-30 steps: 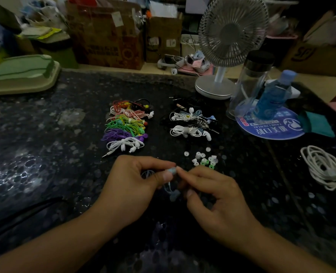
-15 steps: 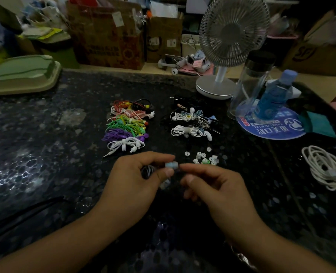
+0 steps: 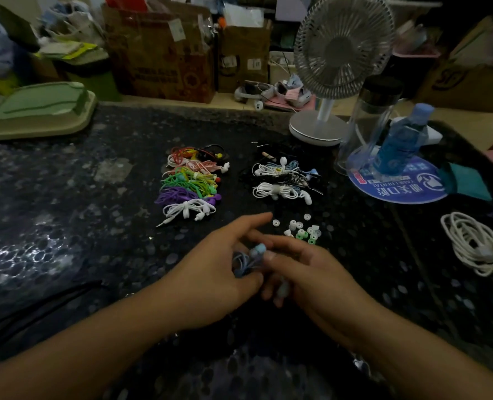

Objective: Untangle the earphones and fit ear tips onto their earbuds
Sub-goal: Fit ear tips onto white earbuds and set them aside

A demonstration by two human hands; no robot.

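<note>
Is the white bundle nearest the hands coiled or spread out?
Coiled. The white earphones lie looped and cinched at the middle, plug poking out at left.

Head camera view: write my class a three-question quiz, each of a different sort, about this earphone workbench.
1. True or false: the loose pile of small white and green ear tips lies beyond the person's hands.
2. Which bundle lies nearest the left hand? A) white coiled earphone bundle B) purple coiled earphone bundle C) orange coiled earphone bundle
3. Fill in: the earbud held between both hands is pale ____.

Key: 1 true; 2 A; 3 blue.
</note>
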